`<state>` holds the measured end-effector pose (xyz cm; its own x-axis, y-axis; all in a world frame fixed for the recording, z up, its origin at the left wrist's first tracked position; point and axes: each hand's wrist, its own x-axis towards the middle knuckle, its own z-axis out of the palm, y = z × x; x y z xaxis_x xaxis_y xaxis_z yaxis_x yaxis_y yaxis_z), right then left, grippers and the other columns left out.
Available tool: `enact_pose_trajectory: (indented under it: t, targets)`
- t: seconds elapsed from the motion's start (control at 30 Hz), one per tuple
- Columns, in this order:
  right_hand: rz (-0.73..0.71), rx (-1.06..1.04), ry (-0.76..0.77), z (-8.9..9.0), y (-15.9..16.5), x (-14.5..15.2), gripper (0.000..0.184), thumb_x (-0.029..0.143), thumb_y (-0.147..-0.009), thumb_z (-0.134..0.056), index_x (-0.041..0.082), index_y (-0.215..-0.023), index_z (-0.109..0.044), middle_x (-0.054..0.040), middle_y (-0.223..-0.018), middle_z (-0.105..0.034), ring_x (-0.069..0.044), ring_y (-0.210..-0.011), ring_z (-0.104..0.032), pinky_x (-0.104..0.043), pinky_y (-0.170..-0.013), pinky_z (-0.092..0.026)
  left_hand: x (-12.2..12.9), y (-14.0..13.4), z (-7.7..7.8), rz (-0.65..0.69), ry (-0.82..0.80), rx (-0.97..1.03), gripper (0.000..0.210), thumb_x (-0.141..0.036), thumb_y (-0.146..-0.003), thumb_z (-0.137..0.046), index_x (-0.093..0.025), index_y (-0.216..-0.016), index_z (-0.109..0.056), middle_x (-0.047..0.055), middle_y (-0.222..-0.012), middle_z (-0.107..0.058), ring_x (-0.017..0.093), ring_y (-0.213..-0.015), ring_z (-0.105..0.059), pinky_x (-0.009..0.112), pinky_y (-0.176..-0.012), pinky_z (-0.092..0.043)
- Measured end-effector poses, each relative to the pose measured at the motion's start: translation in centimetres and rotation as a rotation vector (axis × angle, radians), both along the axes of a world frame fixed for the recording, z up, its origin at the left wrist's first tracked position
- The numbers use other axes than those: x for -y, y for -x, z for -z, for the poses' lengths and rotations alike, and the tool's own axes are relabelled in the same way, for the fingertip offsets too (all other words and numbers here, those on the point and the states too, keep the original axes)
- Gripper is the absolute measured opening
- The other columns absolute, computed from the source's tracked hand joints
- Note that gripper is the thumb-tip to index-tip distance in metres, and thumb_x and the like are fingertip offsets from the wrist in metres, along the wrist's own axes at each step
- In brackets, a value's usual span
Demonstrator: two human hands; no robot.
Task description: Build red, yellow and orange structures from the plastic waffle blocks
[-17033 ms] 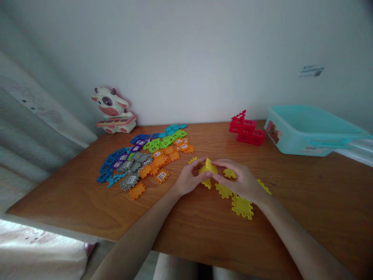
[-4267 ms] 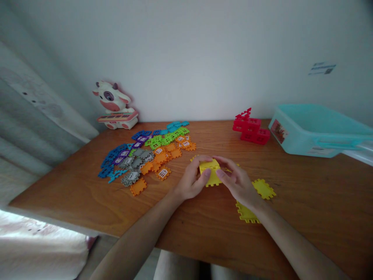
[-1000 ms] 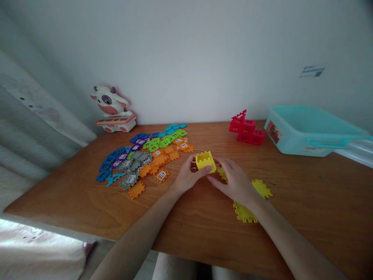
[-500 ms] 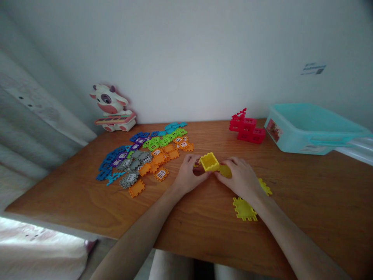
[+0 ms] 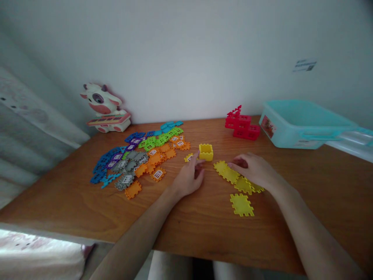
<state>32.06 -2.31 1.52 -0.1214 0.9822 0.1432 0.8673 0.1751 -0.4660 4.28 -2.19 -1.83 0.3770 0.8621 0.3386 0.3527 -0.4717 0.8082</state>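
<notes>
A small yellow open-topped box made of interlocking panels stands on the wooden table. My left hand is open just in front of it, index finger stretched to the box's lower left side; contact is unclear. Left of that finger lies a yellow window panel, partly hidden. My right hand hovers low over a row of overlapping yellow panels, thumb and fingers apart, with the thumb tip at the edge of one panel. Closer to me, one more yellow panel lies flat by itself.
Orange panels, grey panels and blue, purple and green ones are spread on the left. A red assembled block structure stands at the back, beside a turquoise bin. A cow toy with a keyboard sits back left.
The yellow box, earlier between both hands, now stands on the table. My right hand has moved right, away from it, over the yellow panels. The view has shifted slightly.
</notes>
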Motion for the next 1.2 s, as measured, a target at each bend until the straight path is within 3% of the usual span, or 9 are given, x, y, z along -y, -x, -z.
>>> enact_pose_trajectory:
  t: [0.17,0.3,0.47,0.57,0.73,0.83,0.93,1.13,1.2]
  targets:
    - [-0.098,-0.056,0.016,0.3,0.2,0.4,0.051,0.062,-0.077,-0.076,0.020,-0.106,-0.071,-0.0119,-0.104,-0.075,-0.028,-0.089,-0.072,-0.039,-0.077,-0.057,0.8,-0.1,-1.2,0.282,-0.223,-0.180,0.046,-0.021,-0.092,-0.060,-0.025,-0.137,-0.058,0.012,-0.139,-0.062,0.029,-0.132,-0.054,0.049,-0.117,-0.039]
    - [-0.165,0.026,-0.040,0.5,1.8,0.6,0.041,0.054,-0.082,-0.075,0.019,-0.104,-0.072,-0.0118,-0.101,-0.071,-0.028,-0.090,-0.069,-0.040,-0.079,-0.056,1.1,-0.4,-1.7,0.357,-0.259,-0.248,0.042,-0.026,-0.094,-0.060,-0.024,-0.136,-0.059,0.014,-0.138,-0.062,0.030,-0.133,-0.053,0.051,-0.116,-0.039]
    - [-0.284,-0.051,-0.058,0.8,4.2,1.1,0.029,0.035,-0.089,-0.071,0.023,-0.115,-0.069,-0.0107,-0.113,-0.071,-0.028,-0.106,-0.069,-0.042,-0.092,-0.054,1.1,-0.5,-1.5,0.335,-0.258,-0.226,0.051,-0.028,-0.092,-0.063,-0.025,-0.142,-0.053,0.015,-0.147,-0.054,0.030,-0.139,-0.048,0.051,-0.118,-0.037]
    - [-0.353,-0.112,-0.041,0.8,5.3,1.5,0.025,0.031,-0.090,-0.071,0.023,-0.113,-0.068,-0.0097,-0.116,-0.072,-0.027,-0.109,-0.068,-0.041,-0.094,-0.053,1.0,-0.5,-1.4,0.325,-0.249,-0.210,0.054,-0.027,-0.090,-0.065,-0.024,-0.142,-0.050,0.016,-0.148,-0.053,0.031,-0.140,-0.047,0.053,-0.118,-0.036]
    - [-0.335,-0.103,-0.029,0.4,6.0,1.6,0.019,0.031,-0.089,-0.072,0.021,-0.105,-0.068,-0.0098,-0.110,-0.074,-0.027,-0.103,-0.070,-0.038,-0.089,-0.052,0.9,-0.5,-1.3,0.291,-0.249,-0.217,0.054,-0.026,-0.091,-0.064,-0.023,-0.142,-0.046,0.015,-0.140,-0.058,0.030,-0.132,-0.054,0.051,-0.114,-0.042]
    - [-0.287,-0.092,-0.021,0.0,5.8,1.5,0.013,0.034,-0.093,-0.065,0.022,-0.096,-0.069,-0.0075,-0.098,-0.077,-0.026,-0.090,-0.072,-0.034,-0.077,-0.051,0.8,-0.3,-1.1,0.238,-0.221,-0.198,0.057,-0.028,-0.090,-0.066,-0.024,-0.143,-0.045,0.015,-0.139,-0.058,0.030,-0.130,-0.055,0.050,-0.113,-0.043]
    - [-0.161,-0.128,-0.029,-0.2,5.7,1.5,0.023,0.040,-0.098,-0.054,0.024,-0.087,-0.066,-0.0044,-0.078,-0.075,-0.023,-0.072,-0.070,-0.030,-0.063,-0.046,0.6,-0.3,-0.8,0.198,-0.211,-0.199,0.050,-0.031,-0.089,-0.068,-0.023,-0.136,-0.054,0.015,-0.139,-0.058,0.030,-0.129,-0.055,0.049,-0.114,-0.042]
    - [-0.010,-0.156,-0.192,0.1,5.7,1.0,0.019,0.034,-0.096,-0.051,0.024,-0.081,-0.059,-0.0069,-0.080,-0.072,-0.023,-0.072,-0.068,-0.031,-0.064,-0.045,0.3,-0.2,-0.4,-0.011,-0.224,-0.325,0.046,-0.047,-0.084,-0.073,-0.020,-0.121,-0.065,0.014,-0.122,-0.062,0.033,-0.117,-0.058,0.051,-0.105,-0.047]
    - [0.008,-0.151,-0.168,0.2,5.6,1.0,0.014,0.032,-0.093,-0.054,0.024,-0.085,-0.061,-0.0067,-0.080,-0.073,-0.024,-0.071,-0.068,-0.031,-0.062,-0.044,0.2,0.0,-0.6,0.013,-0.226,-0.359,0.038,-0.045,-0.087,-0.069,-0.020,-0.116,-0.068,0.013,-0.116,-0.063,0.031,-0.111,-0.061,0.048,-0.102,-0.050]
